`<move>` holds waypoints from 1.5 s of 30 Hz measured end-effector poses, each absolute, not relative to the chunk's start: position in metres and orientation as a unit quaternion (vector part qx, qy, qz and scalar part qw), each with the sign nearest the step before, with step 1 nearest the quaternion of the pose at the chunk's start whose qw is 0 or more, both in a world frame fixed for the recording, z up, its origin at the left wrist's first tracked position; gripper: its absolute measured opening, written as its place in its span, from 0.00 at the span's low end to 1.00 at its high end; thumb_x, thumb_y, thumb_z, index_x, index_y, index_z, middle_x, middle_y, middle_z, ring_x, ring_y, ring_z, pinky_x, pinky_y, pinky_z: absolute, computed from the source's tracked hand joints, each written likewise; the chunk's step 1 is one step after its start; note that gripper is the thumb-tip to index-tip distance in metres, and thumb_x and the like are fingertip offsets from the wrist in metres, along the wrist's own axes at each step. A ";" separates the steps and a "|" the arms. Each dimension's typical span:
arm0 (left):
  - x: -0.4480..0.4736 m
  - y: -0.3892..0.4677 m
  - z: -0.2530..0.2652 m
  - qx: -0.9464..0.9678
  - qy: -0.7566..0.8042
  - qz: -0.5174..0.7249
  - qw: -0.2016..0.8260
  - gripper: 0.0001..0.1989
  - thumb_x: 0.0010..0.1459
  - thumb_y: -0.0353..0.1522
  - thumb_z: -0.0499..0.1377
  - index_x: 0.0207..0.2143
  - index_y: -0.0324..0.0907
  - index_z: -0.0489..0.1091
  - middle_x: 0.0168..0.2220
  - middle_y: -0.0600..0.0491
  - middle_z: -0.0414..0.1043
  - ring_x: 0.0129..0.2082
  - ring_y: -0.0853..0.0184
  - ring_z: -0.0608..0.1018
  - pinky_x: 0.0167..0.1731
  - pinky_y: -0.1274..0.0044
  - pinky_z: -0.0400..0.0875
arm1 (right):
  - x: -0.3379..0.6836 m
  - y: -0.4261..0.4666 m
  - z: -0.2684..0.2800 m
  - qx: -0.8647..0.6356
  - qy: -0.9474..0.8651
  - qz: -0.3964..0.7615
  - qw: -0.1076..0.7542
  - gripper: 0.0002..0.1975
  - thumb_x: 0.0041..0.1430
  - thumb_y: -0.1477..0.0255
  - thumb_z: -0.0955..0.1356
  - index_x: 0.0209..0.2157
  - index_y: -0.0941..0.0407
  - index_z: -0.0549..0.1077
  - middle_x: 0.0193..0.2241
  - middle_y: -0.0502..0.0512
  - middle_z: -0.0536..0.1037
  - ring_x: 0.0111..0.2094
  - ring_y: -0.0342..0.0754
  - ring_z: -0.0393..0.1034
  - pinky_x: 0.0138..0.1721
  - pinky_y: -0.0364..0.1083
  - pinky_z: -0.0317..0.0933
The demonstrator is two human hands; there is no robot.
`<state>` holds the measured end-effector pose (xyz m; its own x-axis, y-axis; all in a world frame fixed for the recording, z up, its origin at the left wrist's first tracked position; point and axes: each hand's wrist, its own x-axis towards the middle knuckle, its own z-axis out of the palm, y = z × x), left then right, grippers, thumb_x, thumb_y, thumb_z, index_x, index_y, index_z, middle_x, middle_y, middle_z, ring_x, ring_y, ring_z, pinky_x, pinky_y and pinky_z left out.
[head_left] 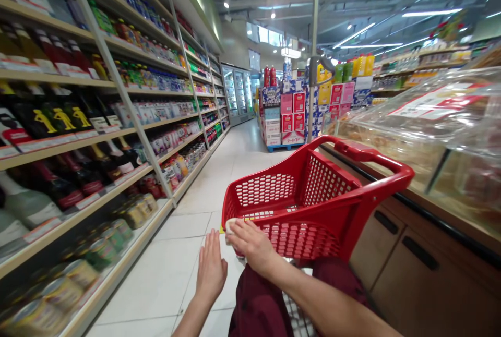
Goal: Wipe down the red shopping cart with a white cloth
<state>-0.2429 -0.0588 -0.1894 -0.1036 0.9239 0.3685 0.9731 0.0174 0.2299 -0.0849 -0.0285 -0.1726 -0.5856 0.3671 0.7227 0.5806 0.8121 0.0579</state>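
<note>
A red plastic shopping cart stands in front of me, turned sideways, with perforated sides and its handle at the right. My right hand presses a folded whitish cloth against the cart's near left corner; the fingers cover most of it. Just left of that corner is my left hand, open, holding nothing, its fingers straight and close together. A bit of yellow shows beside the cloth, too small to make out.
Long shelves of bottles and cans line the left side. A glass-topped counter with cabinet doors stands close on the right. Stacked boxes on a blue pallet stand ahead beside a pole. Tiled floor runs along the aisle.
</note>
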 end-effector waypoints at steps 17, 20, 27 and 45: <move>-0.167 -0.038 -0.166 -0.755 -0.571 -0.265 0.181 0.36 0.44 0.19 0.45 0.58 0.35 0.39 0.58 0.41 0.49 0.59 0.61 0.49 0.54 0.62 0.52 | 0.018 -0.049 -0.173 -0.342 -0.822 -0.192 0.413 0.13 0.60 0.74 0.58 0.42 0.54 0.70 0.42 0.55 0.74 0.47 0.44 0.65 0.45 0.45 0.62; -0.155 -0.036 -0.162 -0.761 -0.564 -0.257 0.193 0.34 0.44 0.19 0.45 0.57 0.34 0.44 0.58 0.41 0.49 0.59 0.61 0.49 0.54 0.62 0.52 | 0.027 -0.046 -0.156 -0.373 -0.795 -0.201 0.434 0.15 0.60 0.75 0.57 0.47 0.55 0.67 0.48 0.57 0.69 0.52 0.47 0.59 0.50 0.50 0.58; -0.130 -0.036 -0.157 -0.789 -0.533 -0.226 0.205 0.35 0.43 0.20 0.46 0.57 0.34 0.46 0.59 0.43 0.49 0.59 0.62 0.49 0.55 0.63 0.52 | 0.046 -0.055 -0.167 -0.384 -0.814 -0.168 0.403 0.13 0.60 0.72 0.59 0.42 0.54 0.70 0.41 0.54 0.74 0.48 0.45 0.64 0.45 0.45 0.62; -0.087 -0.032 -0.144 -0.815 -0.514 -0.195 0.184 0.33 0.43 0.21 0.46 0.56 0.32 0.47 0.59 0.43 0.48 0.59 0.62 0.49 0.55 0.63 0.51 | 0.087 -0.051 -0.156 -0.448 -0.752 -0.190 0.445 0.14 0.59 0.76 0.58 0.43 0.53 0.69 0.45 0.56 0.71 0.50 0.47 0.62 0.48 0.51 0.59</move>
